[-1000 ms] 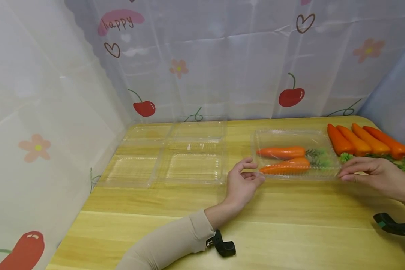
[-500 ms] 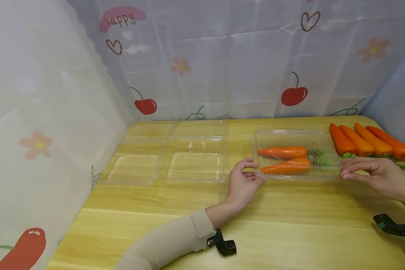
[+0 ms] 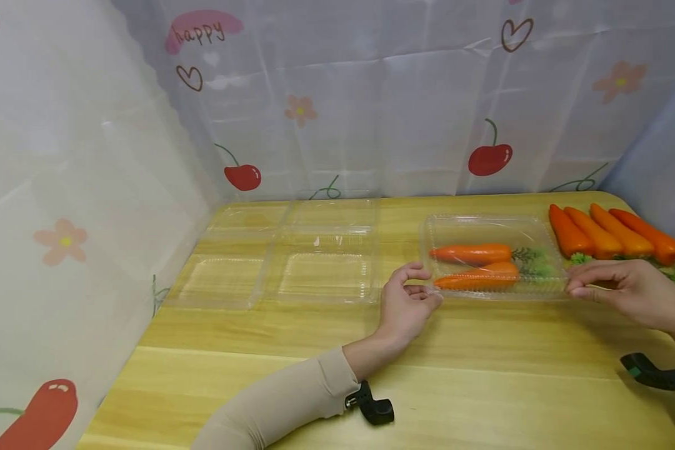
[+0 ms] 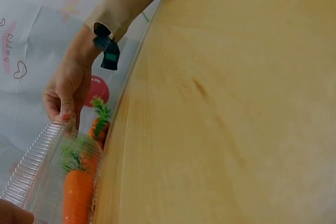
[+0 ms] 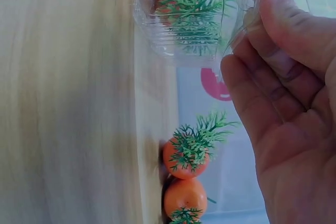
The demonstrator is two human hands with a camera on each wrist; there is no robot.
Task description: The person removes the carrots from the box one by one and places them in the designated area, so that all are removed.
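A clear plastic clamshell box (image 3: 478, 228), lid down, lies on the wooden table with two orange carrots (image 3: 478, 277) inside, their leafy green tops toward the right. At its front left corner, my left hand (image 3: 404, 306) pinches the rim between thumb and fingers. My right hand (image 3: 632, 289) grips the front right corner; in the right wrist view the thumb (image 5: 286, 17) lies on the lid's edge with fingers below it. From the left wrist view, the box's ribbed side (image 4: 34, 156) stretches between both hands.
Two more clear plastic boxes stand open at the left, a near one (image 3: 323, 278) and one farther left (image 3: 219, 281). Several loose carrots (image 3: 607, 234) lie side by side at the back right, just behind my right hand. A printed curtain (image 3: 337, 125) borders the table's back.
Both hands stay at the front corners of the plastic box, and the carrots keep their places. Only the head view has shifted slightly.
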